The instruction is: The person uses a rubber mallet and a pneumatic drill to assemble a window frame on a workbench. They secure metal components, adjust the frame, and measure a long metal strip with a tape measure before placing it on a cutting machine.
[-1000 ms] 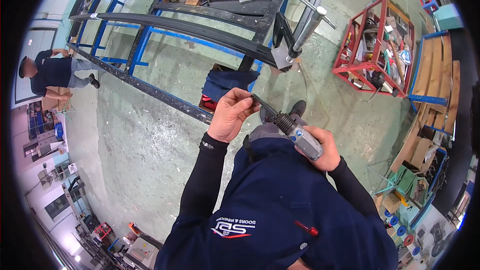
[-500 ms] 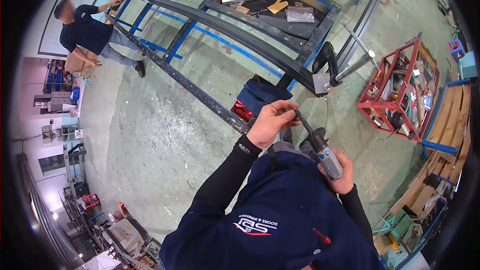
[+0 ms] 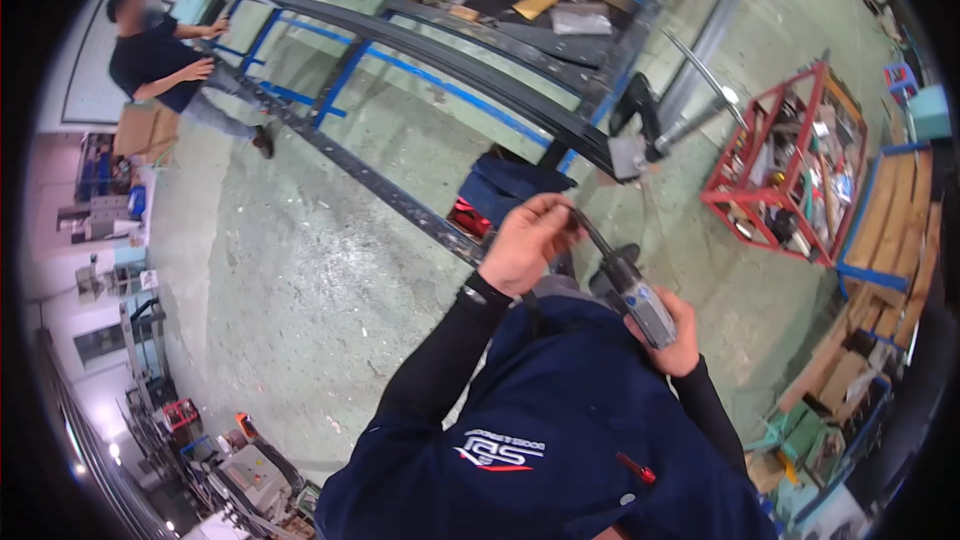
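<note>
My right hand (image 3: 682,335) is wrapped round the grey body of a handheld power tool (image 3: 655,318). The tool has a black ribbed neck and a thin dark rod (image 3: 594,232) reaching toward my left. My left hand (image 3: 522,248) pinches the far end of this rod between thumb and fingers; the tip is hidden there. The tool is held in front of my waist, over the floor. Beyond my hands, long dark profiles (image 3: 470,75) lie across a blue and black frame (image 3: 400,202). A clamp (image 3: 636,110) grips their near end.
A navy cloth bundle (image 3: 515,190) lies near the frame's front rail. At right stand a red metal crate (image 3: 712,196) of tools and wooden boards (image 3: 895,215). A person (image 3: 165,65) stands by the frame's far left end. Machines (image 3: 255,480) are at lower left.
My view has shifted slightly, and both hands still hold the tool. At far left, the other person's lower hand has come up to waist height.
</note>
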`<state>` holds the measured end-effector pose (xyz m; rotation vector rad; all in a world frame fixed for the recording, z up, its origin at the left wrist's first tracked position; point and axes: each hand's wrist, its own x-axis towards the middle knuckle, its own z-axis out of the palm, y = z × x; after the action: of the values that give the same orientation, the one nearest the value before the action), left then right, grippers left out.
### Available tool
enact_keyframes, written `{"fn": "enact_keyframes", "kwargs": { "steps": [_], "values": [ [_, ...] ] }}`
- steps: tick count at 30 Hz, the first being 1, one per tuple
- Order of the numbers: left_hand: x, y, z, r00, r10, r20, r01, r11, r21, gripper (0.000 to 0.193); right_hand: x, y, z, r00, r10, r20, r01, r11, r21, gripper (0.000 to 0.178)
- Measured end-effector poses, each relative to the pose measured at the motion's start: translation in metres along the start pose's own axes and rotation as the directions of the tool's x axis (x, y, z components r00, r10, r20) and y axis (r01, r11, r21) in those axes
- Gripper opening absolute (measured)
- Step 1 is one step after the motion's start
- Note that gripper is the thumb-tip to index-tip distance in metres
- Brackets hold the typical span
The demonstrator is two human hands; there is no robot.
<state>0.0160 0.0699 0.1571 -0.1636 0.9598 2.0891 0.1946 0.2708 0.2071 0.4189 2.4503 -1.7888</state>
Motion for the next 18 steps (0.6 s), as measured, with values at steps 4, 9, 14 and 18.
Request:
{"fn": "enact_keyframes", "kwargs": {
  "steps": [4, 9, 14, 18],
  "values": [
    [-0.001, 0.008, 0.001, 0.996, 0.032, 0.088, -0.013, 0.977, -0.213, 0.015, 0.002, -0.003, -0.002, 1.000, -0.003, 0.010, 0.003, 1.000, 0.019, 0.036],
    [0.003, 0.001, 0.011, 0.983, 0.013, 0.185, 0.052, 0.939, -0.340, 0.018, 0.001, -0.002, -0.006, 1.000, -0.009, 0.017, 0.008, 0.999, 0.037, 0.036],
    [0.008, -0.007, 0.019, 0.978, -0.004, 0.207, 0.090, 0.908, -0.410, 0.020, -0.006, 0.005, -0.008, 1.000, 0.002, -0.025, -0.001, 0.998, 0.065, 0.036],
    [0.016, -0.022, 0.033, 0.974, -0.014, 0.225, 0.113, 0.894, -0.433, 0.021, -0.012, 0.015, -0.018, 0.999, 0.023, -0.048, -0.018, 0.995, 0.101, 0.035]
  ]
}}
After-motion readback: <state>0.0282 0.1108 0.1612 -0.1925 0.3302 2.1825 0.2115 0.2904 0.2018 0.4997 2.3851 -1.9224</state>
